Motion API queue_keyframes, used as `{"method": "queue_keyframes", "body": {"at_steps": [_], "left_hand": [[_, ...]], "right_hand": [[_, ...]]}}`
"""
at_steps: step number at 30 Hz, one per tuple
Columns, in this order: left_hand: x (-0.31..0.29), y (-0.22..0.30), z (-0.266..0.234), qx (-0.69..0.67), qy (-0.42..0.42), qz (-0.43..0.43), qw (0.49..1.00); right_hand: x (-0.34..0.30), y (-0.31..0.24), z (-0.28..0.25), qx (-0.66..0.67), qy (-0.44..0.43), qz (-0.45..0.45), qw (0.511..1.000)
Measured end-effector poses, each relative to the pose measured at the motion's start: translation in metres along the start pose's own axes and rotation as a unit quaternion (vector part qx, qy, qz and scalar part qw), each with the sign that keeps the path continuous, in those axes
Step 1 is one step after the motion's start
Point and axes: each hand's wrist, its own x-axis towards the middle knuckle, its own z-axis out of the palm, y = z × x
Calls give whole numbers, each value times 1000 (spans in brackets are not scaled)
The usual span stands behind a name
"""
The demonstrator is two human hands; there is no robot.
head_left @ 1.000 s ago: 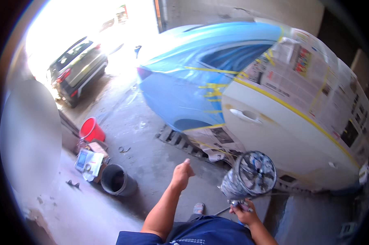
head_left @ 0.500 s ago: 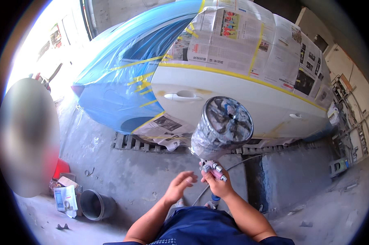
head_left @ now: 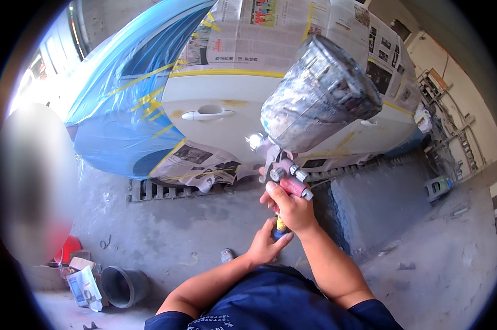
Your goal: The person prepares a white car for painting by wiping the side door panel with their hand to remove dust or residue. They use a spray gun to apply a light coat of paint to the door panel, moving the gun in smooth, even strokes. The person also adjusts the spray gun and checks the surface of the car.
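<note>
My right hand (head_left: 299, 213) is wrapped round the pink handle of a spray gun (head_left: 282, 163). The gun's big paint cup (head_left: 317, 96), crusted with grey and white paint, leans up and to the right. Just below the handle, my left hand (head_left: 265, 245) closes round a blue and yellow hose fitting (head_left: 281, 225). Beyond the gun stands a car with a pale bare door (head_left: 224, 96) showing brownish patches near its handle. Newspaper (head_left: 248, 38) edged with yellow tape covers the windows, and blue plastic film (head_left: 108, 118) wraps the rear at the left.
A dark bucket (head_left: 125, 287) stands at the lower left, beside a box with papers (head_left: 85, 286) and a red container (head_left: 67, 247). A person (head_left: 34, 181), blurred, is at the left edge. Floor grating (head_left: 166, 191) runs under the car. A greenish device (head_left: 437, 188) sits at the right.
The spray gun has risen, and its cup has tipped to the right. My left hand, free before, has moved down and right onto the fitting under the handle. The view has shifted right.
</note>
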Motion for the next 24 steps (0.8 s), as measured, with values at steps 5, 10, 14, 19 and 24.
{"method": "queue_keyframes", "body": {"at_steps": [5,10,14,19,24], "left_hand": [[6,7,15,-21,53,29,998],[11,17,11,34,67,31,997],[12,27,7,47,55,46,996],[9,32,8,52,60,69,994],[9,43,10,38,59,86,994]], "right_hand": [[-4,-11,-5,11,15,-27,999],[-9,-11,-13,26,-12,-105,994],[-11,-9,-20,58,-51,-138,987],[-17,-17,-17,49,-25,-95,994],[-18,-28,-11,53,3,-108,993]]}}
